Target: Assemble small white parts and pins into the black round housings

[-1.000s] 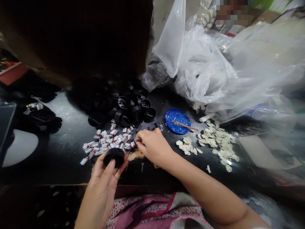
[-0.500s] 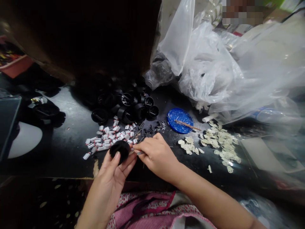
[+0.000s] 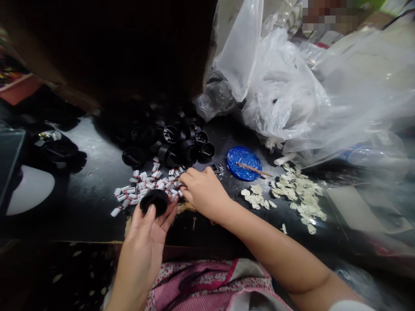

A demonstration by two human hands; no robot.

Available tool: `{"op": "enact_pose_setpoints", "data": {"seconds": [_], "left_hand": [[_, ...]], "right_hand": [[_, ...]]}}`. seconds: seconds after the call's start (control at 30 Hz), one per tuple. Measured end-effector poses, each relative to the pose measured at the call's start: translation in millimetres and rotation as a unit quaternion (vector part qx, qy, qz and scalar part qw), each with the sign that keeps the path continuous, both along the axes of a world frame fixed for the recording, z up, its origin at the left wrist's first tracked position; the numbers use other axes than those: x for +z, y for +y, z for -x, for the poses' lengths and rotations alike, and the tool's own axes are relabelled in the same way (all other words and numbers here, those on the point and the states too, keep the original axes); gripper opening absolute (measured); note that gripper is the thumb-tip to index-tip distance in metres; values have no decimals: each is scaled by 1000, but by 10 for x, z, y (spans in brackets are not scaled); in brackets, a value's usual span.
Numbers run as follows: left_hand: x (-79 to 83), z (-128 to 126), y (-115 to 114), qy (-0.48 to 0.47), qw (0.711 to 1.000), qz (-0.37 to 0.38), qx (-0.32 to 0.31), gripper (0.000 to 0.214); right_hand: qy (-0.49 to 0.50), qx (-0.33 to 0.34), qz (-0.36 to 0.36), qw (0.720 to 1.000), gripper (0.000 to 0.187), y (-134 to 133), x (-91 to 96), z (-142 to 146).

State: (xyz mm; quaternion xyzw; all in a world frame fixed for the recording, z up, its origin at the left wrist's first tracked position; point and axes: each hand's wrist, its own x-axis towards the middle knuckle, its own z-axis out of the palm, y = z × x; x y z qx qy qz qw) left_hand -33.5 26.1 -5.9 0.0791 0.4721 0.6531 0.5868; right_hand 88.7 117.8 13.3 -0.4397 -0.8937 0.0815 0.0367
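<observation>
The left hand cradles a round black cup, thumb on its near side and fingers curled beneath and around it, just above the table at the near left edge of a pile of white-grey pieces with red bands. The right hand is half closed at the right end of that pile, fingers bent and tips drawn close together; whether they have hold of anything cannot be told, since the hand itself hides them. The left grip looks sound: light support round the wall, with the thumb clear of the middle, should leave the cup reachable without squeezing it. For the right, a pinch with thumb and forefinger alone probably suits parts this small, one at a time, so neighbours are not dragged along. It would help to work close above the tabletop, where a dropped part cannot go far, and to hold the forearm off the pale flat pieces on the right and the blue lid with its brown stick beyond. The small metal piece lying near the table's front edge could easily be knocked off.
</observation>
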Motion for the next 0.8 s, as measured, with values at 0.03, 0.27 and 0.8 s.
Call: {"op": "enact_pose_setpoints", "data": {"seconds": [0.03,0.27,0.8], "left_hand": [[0,-6,21,-3,1000,-2,4,21],[-52,-47,95,3,1000,-12,14,18],[-33,-62,30,42,999,-14,-16,16]], "right_hand": [[2,1,-1,1000,12,1,-10,6],[44,-8,28,999,12,-17,50,-79],[300,-81,225,924,3,-148,212,-285]]}}
